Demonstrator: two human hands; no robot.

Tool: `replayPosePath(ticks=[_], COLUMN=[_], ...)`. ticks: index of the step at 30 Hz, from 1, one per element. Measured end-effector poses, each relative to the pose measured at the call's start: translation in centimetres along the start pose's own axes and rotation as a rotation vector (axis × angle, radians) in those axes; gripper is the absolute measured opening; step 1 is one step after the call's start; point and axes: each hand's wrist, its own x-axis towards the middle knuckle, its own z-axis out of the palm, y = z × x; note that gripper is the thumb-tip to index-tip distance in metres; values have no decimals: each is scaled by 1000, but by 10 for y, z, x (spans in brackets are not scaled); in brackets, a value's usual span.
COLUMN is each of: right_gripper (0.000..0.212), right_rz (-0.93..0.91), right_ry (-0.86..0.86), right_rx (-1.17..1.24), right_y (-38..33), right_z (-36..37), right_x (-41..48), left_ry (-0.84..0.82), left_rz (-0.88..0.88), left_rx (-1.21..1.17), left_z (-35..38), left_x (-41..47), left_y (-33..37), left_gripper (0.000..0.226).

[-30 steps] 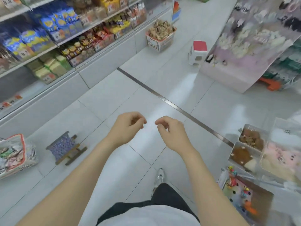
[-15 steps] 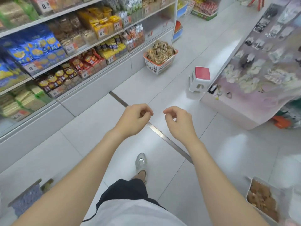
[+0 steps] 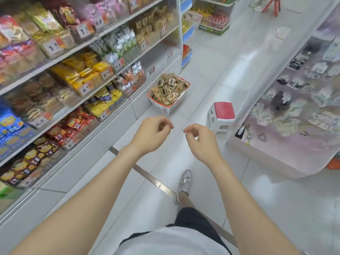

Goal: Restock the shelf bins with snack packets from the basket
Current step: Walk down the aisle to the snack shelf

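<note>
Facing down the aisle, we note the shelf (image 3: 55, 60) along our left, its bins crowded with packets. The basket (image 3: 161, 106) sits on the floor against the shelf base, heaped with brown snack packets (image 3: 169, 89); a red-topped stool (image 3: 221, 115) stands near it to the right. Our left hand (image 3: 150, 133) and right hand (image 3: 202, 142) hover close together without touching, fingers loosely curled, holding nothing. The basket lies ahead of both, apart from them.

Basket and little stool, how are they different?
The basket is heaped with brown snack packets; the stool has a bare red top. The basket sits beside the shelf base; the stool stands by the right-hand display. Both are white and red, on the floor.
</note>
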Motion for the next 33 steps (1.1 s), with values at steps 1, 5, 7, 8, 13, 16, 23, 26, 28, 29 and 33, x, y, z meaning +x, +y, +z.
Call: replayPosePath(ticks=[1,5,7,8,13,16,23,26,28,29,33], right_gripper=[23,24,23,22,19,20,20,23,25,26,28], right_rz=[-7,-44,-61,-71,-122,-143,-209,-185,-183,-185,-194], right_ry=[4,-23,-32,-37,-84,-107,-117,-154,-175,-185,-243], right_rx=[4,11,6,4,7,8,-20,-52,-69,-76,-72], right_y=[3,8,4,1,-20,-27,-46,-61,-70,-74,-79], right_z=[-1,-15,-26,-32,-46,-45,-24,-18,-16,-16,-14], right_x=[33,160,221,251,386,453,648,717,762,782,857], left_ry=[-1,11,18,31,94,111,175,182,178,179,180], left_rz=[5,26,32,36,11,-8,-28,-41,-52,-55,-48], left_rx=[4,18,26,26,15,5,-12,17,24,27,34], left_z=[-1,-8,-15,-20,-42,-54,-95,-119,-135,-142,-163], left_x=[31,155,212,239,363,423,605,676,720,741,812], left_y=[-2,3,7,9,3,-9,-53,-62,-67,-69,-71], left_gripper=[21,22,22,21,22,23,22,21,20,21,23])
